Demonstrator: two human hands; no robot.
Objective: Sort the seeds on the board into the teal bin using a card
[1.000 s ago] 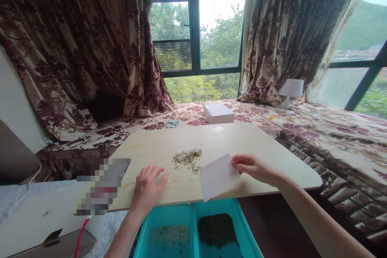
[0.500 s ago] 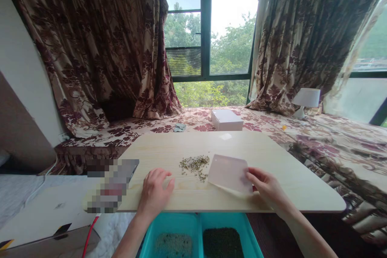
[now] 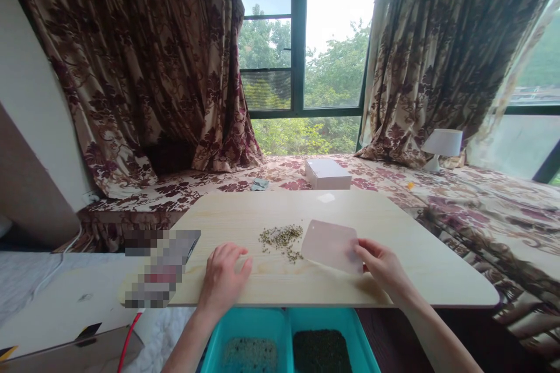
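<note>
My right hand (image 3: 380, 262) pinches the right edge of a thin, pale, translucent plastic sheet (image 3: 329, 245) with a small hole in one corner. The sheet is tilted over the table, its left edge beside a loose pile of small greenish-brown beans or seeds (image 3: 284, 237). White grains are mixed in at the top of the pile. To the left of the pile, my left hand (image 3: 225, 277) rests palm down on the table, fingers slightly bent and apart, holding nothing. Below the table's front edge, a turquoise bin (image 3: 289, 341) has pale grains in its left compartment and dark ones in its right.
The light wooden table (image 3: 420, 280) bears a partly blurred phone-like device (image 3: 166, 268) at left, with a red cable (image 3: 128, 341). Behind stand a white box (image 3: 328, 173) and a small lamp (image 3: 441, 144) on a floral-covered ledge. A flat panel (image 3: 65, 309) lies at lower left.
My right hand has raised the plastic sheet a little, moving it slightly away from me. My left hand and the pile look the same.
</note>
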